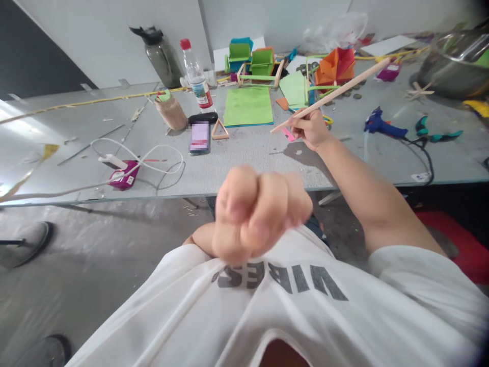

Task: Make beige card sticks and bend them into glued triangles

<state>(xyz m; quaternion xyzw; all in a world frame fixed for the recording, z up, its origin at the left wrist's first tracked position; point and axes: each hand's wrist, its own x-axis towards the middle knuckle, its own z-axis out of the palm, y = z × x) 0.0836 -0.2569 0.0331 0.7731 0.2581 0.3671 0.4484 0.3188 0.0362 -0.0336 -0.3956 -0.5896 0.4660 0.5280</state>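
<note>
My left hand [260, 211] is raised close to the camera, above the white shirt, its fingers curled into a fist. It is slightly blurred, and nothing shows between the fingers. Over the table, my right hand [311, 127] grips a long, thin wooden stick [344, 87] near its lower end. The stick slants up to the right. Just under those fingers is a small pink piece [288, 134]; whether they touch it I cannot tell. Left of this hand lie green paper sheets [248, 107] and a small wooden triangle [220, 130].
A phone [199, 136], a cup [171, 111] and a plastic bottle [198, 81] stand or lie on the left. Folded paper models [334, 69] are at the back. To the right are a blue glue gun [384, 124], teal-handled pliers [437, 133] and a metal pot [451, 66].
</note>
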